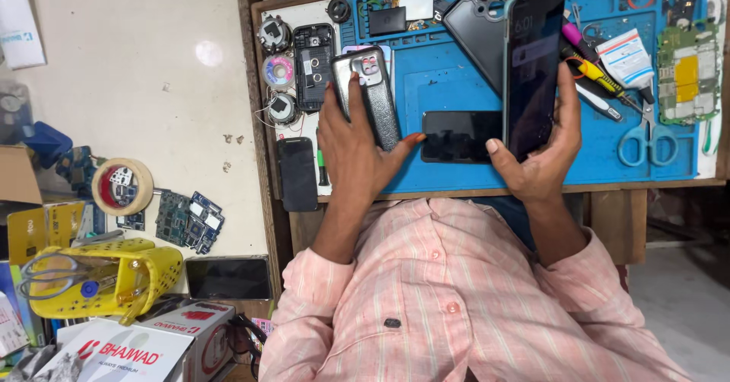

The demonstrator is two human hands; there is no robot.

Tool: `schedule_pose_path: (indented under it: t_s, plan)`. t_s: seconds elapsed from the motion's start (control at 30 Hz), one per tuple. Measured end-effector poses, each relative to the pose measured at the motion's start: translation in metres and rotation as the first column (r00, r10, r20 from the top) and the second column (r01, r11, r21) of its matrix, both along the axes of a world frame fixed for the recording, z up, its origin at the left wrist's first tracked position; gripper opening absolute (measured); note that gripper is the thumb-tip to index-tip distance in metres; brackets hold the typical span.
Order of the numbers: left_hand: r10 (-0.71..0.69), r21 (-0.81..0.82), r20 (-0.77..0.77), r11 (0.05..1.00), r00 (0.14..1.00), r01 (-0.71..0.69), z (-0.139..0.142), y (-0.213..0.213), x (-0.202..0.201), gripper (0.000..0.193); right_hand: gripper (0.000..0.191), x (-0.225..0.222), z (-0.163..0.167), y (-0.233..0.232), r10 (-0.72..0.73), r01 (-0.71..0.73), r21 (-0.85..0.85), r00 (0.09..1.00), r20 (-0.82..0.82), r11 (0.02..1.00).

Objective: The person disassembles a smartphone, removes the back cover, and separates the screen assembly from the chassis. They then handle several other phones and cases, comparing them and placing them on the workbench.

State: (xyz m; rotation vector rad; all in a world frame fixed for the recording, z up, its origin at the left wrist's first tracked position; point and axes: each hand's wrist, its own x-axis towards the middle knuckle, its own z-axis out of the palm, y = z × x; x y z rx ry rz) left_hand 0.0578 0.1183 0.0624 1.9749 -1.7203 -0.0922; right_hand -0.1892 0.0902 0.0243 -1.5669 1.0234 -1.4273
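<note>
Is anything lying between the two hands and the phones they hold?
Yes. A black phone lies flat on the blue mat between the left hand, gripping a grey-backed phone, and the right hand, holding a raised dark phone.

phone (456, 136) on mat (449, 85), scissors (646, 135) right
</note>
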Motion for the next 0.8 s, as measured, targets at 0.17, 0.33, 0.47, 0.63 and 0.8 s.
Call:
schedule_pose_path:
  t_s: [0.17,0.33,0.47,0.63,0.8]
  plan:
    - [0.024,0.025,-0.021,0.999,0.999,-0.024,-0.008,-0.006,-0.001,0.110,0.100,-0.003,-0.009,0.004,0.024,-0.024,-0.003,1.000,0.016,1.000]
    - [-0.001,-0.043,-0.121,0.999,0.993,-0.004,-0.009,-0.008,0.003,0.102,0.106,-0.008,-0.008,0.004,0.134,-0.262,0.237,0.884,0.448,0.936]
    - [-0.039,-0.130,-0.214,0.992,0.976,0.011,-0.003,-0.006,0.014,0.100,0.096,-0.009,0.014,0.003,0.156,-0.590,0.237,0.538,0.828,0.772]
    - [-0.047,-0.176,-0.239,0.984,0.970,0.005,0.007,0.006,0.050,0.102,0.111,-0.002,0.032,-0.002,0.149,-0.708,0.264,0.463,0.874,0.655]
    - [0.053,-0.207,-0.382,0.968,0.923,-0.142,0.019,0.030,0.121,0.093,0.117,0.001,0.025,-0.003,0.094,-0.846,0.124,0.200,0.975,0.518]
